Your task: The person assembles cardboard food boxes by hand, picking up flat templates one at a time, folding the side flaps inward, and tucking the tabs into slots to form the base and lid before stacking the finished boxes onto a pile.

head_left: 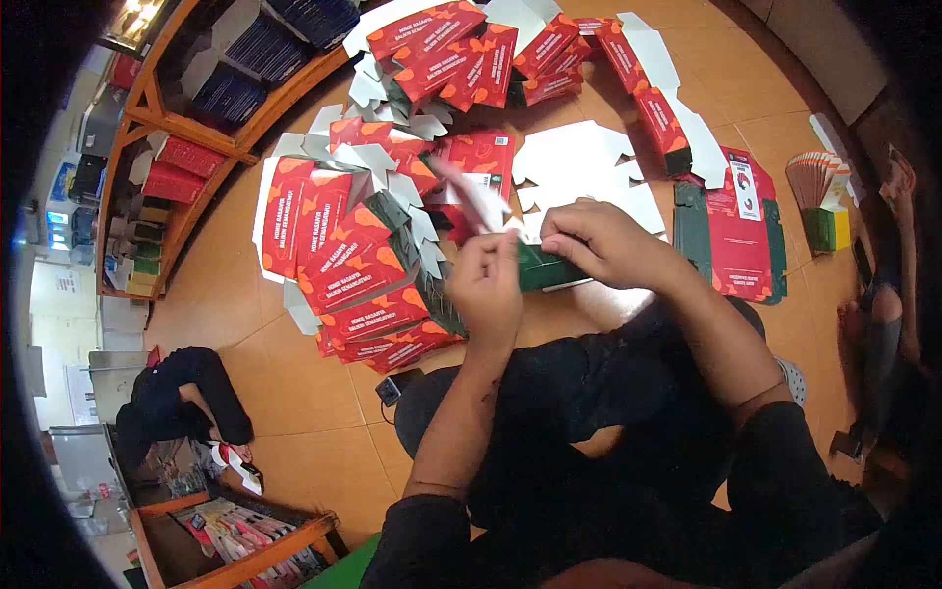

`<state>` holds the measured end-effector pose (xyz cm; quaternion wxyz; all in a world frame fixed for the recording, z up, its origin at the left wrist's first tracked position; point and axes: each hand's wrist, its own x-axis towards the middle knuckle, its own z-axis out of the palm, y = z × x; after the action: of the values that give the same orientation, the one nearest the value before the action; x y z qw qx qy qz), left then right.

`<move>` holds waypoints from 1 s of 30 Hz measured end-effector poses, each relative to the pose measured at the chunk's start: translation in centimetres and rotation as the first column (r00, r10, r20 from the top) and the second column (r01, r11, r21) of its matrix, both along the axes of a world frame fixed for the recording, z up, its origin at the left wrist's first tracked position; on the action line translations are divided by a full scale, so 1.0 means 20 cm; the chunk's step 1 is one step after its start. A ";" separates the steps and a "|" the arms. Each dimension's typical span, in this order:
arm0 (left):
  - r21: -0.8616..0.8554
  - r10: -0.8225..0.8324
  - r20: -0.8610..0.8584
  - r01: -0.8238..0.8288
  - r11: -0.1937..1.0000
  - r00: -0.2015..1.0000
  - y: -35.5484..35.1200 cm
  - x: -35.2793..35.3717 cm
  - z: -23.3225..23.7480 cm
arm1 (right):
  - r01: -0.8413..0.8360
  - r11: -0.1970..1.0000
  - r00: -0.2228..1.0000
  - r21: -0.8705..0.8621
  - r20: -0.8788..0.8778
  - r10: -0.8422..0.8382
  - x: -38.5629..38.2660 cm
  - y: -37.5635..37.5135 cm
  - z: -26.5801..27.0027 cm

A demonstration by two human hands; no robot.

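Observation:
Between my hands is a partly folded cardboard box [542,273], its dark green side facing me and a blurred white flap standing up at its left. My left hand [487,287] pinches the box's left corner, with its fingers closed. At the other end, my right hand [610,241] has its fingers curled over the top edge of the green panel. Just beyond lies a flat white cardboard blank [579,162] with notched edges. To the left, several red folded boxes [368,270] with orange patches and white flaps lie in an overlapping heap.
More red boxes [471,59] curve round the far side of the floor [285,378]. A stack of flat red-and-green blanks [736,240] lies at right, near a bundle of cards [819,187]. Wooden shelves [186,133] stand left; another person [186,402] crouches below them.

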<state>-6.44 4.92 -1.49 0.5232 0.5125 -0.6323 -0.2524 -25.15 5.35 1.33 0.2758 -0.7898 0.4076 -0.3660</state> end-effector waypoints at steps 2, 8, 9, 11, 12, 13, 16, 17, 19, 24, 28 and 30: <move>-0.065 -0.076 0.079 0.081 0.995 0.994 0.00 0.00 0.02 | 0.011 1.000 1.000 -0.023 -0.010 -0.011 -0.01 0.00 -0.01; -0.038 -0.200 0.079 0.204 0.978 0.977 -0.03 0.04 0.04 | -0.045 0.999 0.998 -0.005 0.047 0.045 -0.03 -0.01 0.00; 0.024 -0.158 0.006 0.158 0.987 0.987 -0.04 0.04 0.04 | -0.048 0.999 0.998 -0.003 0.048 0.048 -0.03 -0.01 0.00; 0.011 -0.178 -0.006 0.178 0.984 0.984 -0.05 0.05 0.04 | -0.014 1.000 1.000 0.012 0.026 0.014 -0.03 -0.01 0.00; -0.005 -0.202 -0.018 0.202 0.979 0.979 -0.05 0.05 0.05 | -0.015 1.000 1.000 0.012 0.025 0.015 -0.03 -0.01 0.00; -0.007 -0.202 -0.019 0.201 0.979 0.979 -0.05 0.05 0.07 | 0.008 1.000 1.000 0.026 0.024 -0.008 -0.04 -0.01 0.00; 0.045 -0.271 0.121 0.268 0.962 0.955 -0.06 0.08 0.12 | 0.029 0.997 0.999 0.066 0.028 -0.031 -0.06 -0.02 0.01; 0.020 -0.300 0.101 0.299 0.954 0.949 -0.06 0.08 0.12 | 0.029 0.996 0.999 0.087 0.034 -0.032 -0.06 -0.02 0.01; -0.005 -0.330 0.082 0.332 0.943 0.940 -0.07 0.09 0.14 | 0.025 0.998 0.999 0.062 0.035 -0.027 -0.04 -0.01 0.02; 0.028 -0.399 0.053 0.398 0.917 0.916 -0.06 0.10 0.12 | -0.018 1.000 1.000 0.023 0.014 0.018 -0.04 -0.01 0.01; 0.089 -0.401 0.048 0.396 0.914 0.915 -0.03 0.07 0.13 | -0.046 0.998 0.999 -0.032 0.018 0.047 -0.03 -0.01 0.01; 0.194 -0.389 -0.044 0.390 0.900 0.920 -0.04 0.07 0.13 | -0.058 0.998 0.998 -0.014 0.010 0.058 -0.04 -0.01 0.01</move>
<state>-5.04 4.14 1.01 0.4095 0.4249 -0.6924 -0.4151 -25.92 5.05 1.61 0.2828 -0.8013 0.3808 -0.3647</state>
